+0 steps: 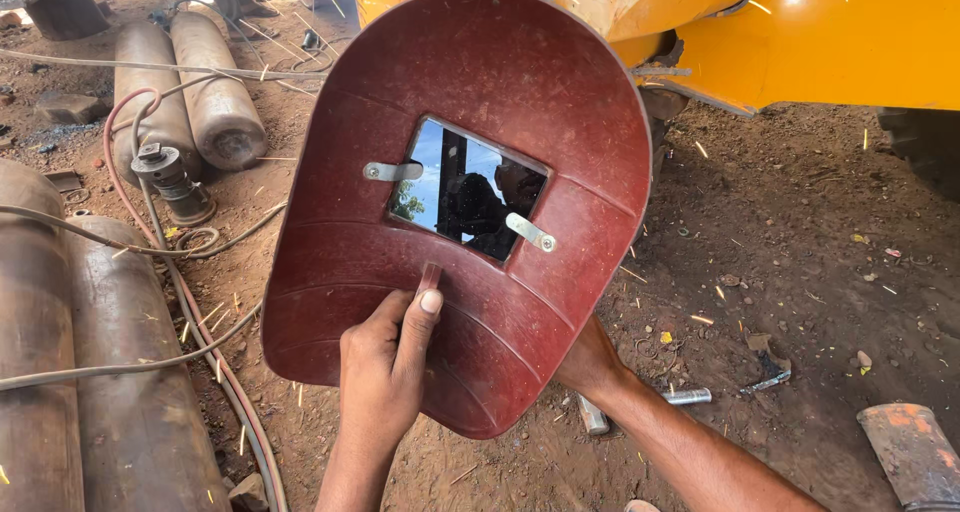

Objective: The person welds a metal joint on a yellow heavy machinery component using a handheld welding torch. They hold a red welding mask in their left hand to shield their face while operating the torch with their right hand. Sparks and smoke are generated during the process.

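dark red welding shield [470, 92] held up at centre, inner side toward camera, dark glass window [468, 190] in middle with two metal clips. left hand [385, 367] closed on small handle [430, 275] just below window, thumb laid along it. right hand [592, 364] mostly hidden behind shield's lower right edge; grip cannot be told. left of shield: gas cylinders [200, 82] lying on dirt, hoses [190, 312] running past. behind shield, upper right: yellow machine body [830, 32]. right of shield, low: rusty pipe end [910, 452].
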